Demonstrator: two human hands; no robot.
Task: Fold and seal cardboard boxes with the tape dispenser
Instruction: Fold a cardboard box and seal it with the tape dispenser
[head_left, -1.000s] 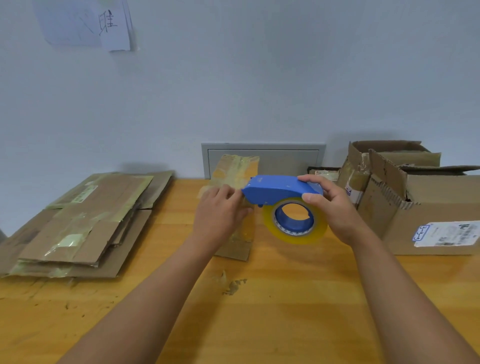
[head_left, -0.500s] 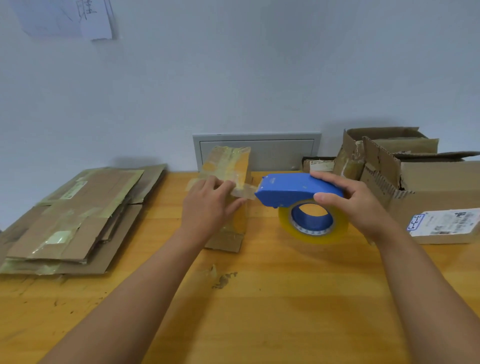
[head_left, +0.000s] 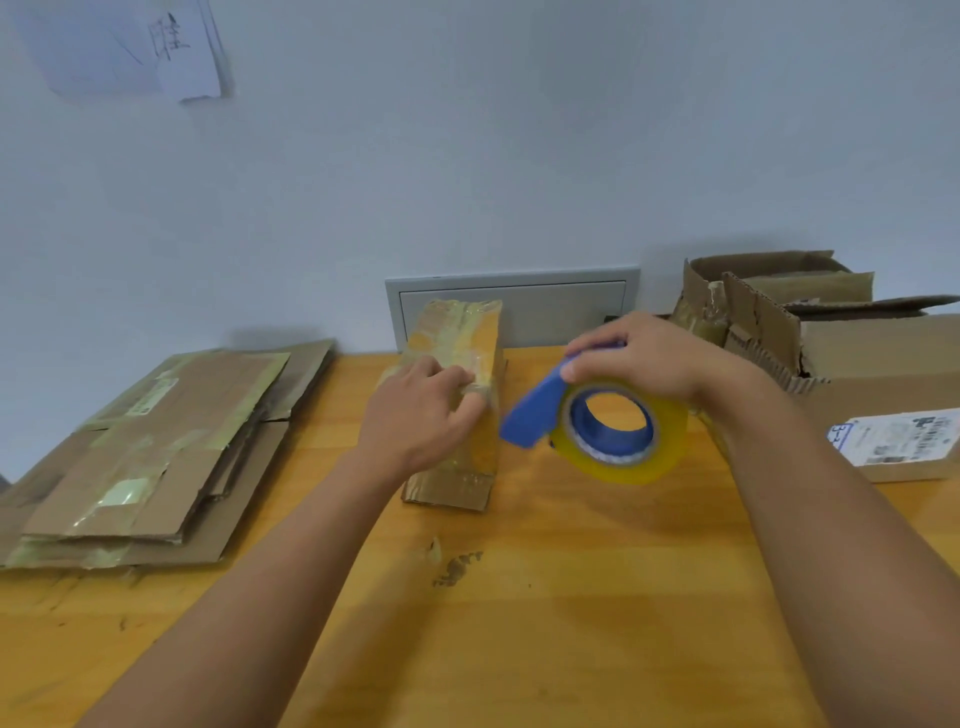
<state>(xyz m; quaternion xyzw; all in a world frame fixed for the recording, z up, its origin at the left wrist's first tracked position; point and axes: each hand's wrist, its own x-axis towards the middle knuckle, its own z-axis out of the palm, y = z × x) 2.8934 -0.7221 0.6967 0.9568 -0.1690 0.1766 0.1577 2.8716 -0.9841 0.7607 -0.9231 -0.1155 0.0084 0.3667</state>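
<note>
The left hand (head_left: 421, 415) lay against the side of the box (head_left: 460, 400), a small taped carton standing upright on the table (head_left: 545, 597); its fingers (head_left: 457, 376) were curled over a loose bit of tape on the box's face, thumb pressed beside them, though whether they pinched the tape or only pressed it could not be told. Just right of those fingertips, apart from them, hung the dispenser (head_left: 540, 415), blue, tilted nose-down toward the box, with its yellowish tape roll (head_left: 621, 431) held above the table. The right hand (head_left: 649, 358) gripped the dispenser from above, fingers wrapped over the top of the handle and thumb on the near side by the roll, so the hand hid most of the handle. Behind the left fingers, past the box, a grey panel (head_left: 561, 306) sat in the wall. Well left of them lay a stack of flattened cartons (head_left: 156, 452) with tape strips across them. Beyond the right hand stood torn open boxes (head_left: 769, 306), and to its right a closed carton with a white label (head_left: 904, 436). Nearer than both hands, a scrap of brown debris (head_left: 454, 566) lay on the wood. High on the wall to the left hung a sheet of paper (head_left: 176, 47).
</note>
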